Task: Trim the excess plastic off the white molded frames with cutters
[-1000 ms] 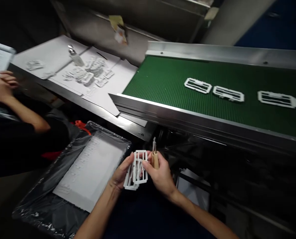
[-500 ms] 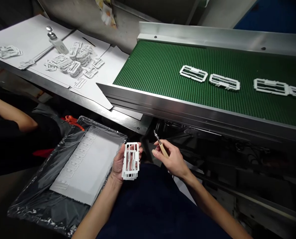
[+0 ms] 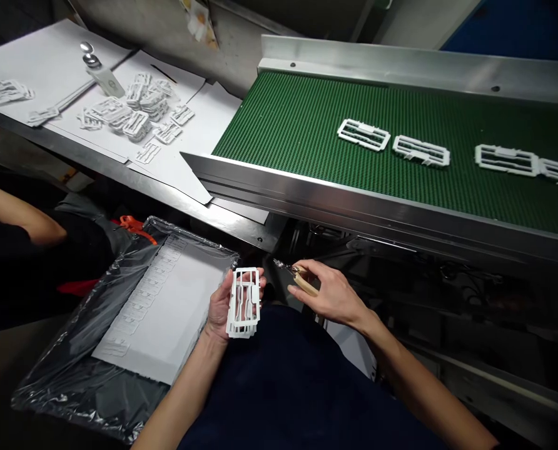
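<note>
White plastic frames (image 3: pixel 244 303) with slots and thin bars lie stacked in my left hand (image 3: pixel 219 309), the fingers curled round their edges. Just to the right, my right hand (image 3: pixel 330 290) grips a pair of pliers-like nippers (image 3: pixel 307 284) with pale yellow handles. Their metal jaws point left toward the frames and are apart from them. On the green conveyor belt (image 3: pixel 279 131) ahead lie several similar frames, such as one white frame (image 3: pixel 363 135) near its middle.
A paper-covered table (image 3: pixel 199 175) at left bears a heap of white frames (image 3: pixel 138 106) and a pump bottle (image 3: pixel 104 78). Below it stands a bin lined with black plastic (image 3: pixel 39 375), holding a white sheet (image 3: pixel 166 325) and rows of frames. Another person's arm (image 3: pixel 20 212) shows at far left.
The nippers have swung from pointing up to pointing left, and their handles look more spread. My left hand keeps hold of the frames, almost unmoved. The view has shifted slightly.
</note>
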{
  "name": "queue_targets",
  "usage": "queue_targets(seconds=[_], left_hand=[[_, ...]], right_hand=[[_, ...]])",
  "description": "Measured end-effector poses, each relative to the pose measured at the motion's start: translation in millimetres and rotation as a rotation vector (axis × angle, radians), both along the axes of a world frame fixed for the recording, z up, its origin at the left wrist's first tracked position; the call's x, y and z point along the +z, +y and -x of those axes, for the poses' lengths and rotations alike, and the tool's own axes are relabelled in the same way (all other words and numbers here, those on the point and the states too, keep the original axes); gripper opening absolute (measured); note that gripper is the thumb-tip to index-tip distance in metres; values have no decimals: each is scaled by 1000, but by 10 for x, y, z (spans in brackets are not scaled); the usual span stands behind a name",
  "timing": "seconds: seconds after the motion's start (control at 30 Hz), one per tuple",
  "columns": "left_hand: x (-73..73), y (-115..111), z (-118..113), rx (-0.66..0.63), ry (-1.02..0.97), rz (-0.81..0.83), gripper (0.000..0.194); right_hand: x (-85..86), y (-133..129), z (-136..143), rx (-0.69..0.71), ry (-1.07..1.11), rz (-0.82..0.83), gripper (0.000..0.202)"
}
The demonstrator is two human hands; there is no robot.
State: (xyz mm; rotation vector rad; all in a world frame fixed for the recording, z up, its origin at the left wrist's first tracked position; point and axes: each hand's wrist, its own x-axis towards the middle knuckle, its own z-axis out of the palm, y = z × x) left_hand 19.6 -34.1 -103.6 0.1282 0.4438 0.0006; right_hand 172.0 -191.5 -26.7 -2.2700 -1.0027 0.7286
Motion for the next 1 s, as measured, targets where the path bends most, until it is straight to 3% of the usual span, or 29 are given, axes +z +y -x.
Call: queue_targets(seconds=[0.17,0.33,0.5,0.8,1.0], left_hand=[[30,-23,-22,-13,30,-31,45],[51,-59,-76,20,-9,-75,45],[44,-9,-70,82,-32,-107,46],[49,-15,-70,69,14,-90,39],[26,-31,-75,79,-30,-75,44]], right_hand=[[15,96,114,-94,147,-3,36],[-88,320,428,-203,373,-154,29],[-171,456,573,-324,286,-200,27],[-200,414,472,-448,272,-395,13],[-199,360,529,-464,340,-260,26]])
